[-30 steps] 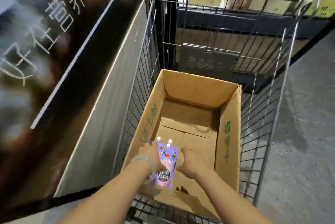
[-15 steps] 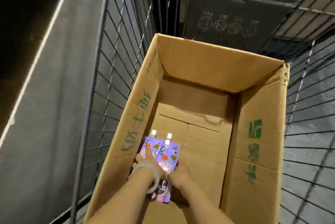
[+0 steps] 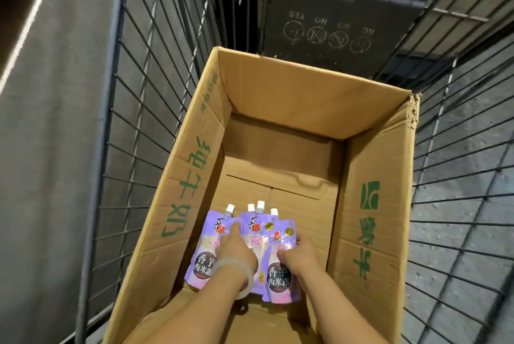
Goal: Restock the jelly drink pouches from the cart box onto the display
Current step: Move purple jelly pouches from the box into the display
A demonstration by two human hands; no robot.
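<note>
Several purple jelly drink pouches [image 3: 204, 260] with white caps lie fanned out at the near left of the cardboard box [image 3: 372, 246], which sits in the wire cart. My left hand [image 3: 236, 249], a pale bangle on its wrist, is on the left and middle pouches, its index finger stretched along them; its other fingers are hidden. My right hand [image 3: 301, 254] grips the right pouch [image 3: 279, 279] by its edge, thumb on the front. The display is out of view.
The rest of the box floor is bare cardboard with folded flaps. Wire cart walls [image 3: 133, 148] surround the box closely on the left and right. A dark plastic seat flap [image 3: 342, 26] closes the cart's far end. A grey wall runs along the left.
My view has dropped closer into the box. The pouches, earlier stacked in my left hand, are now spread into a fan, and my right hand has taken hold of the right one.
</note>
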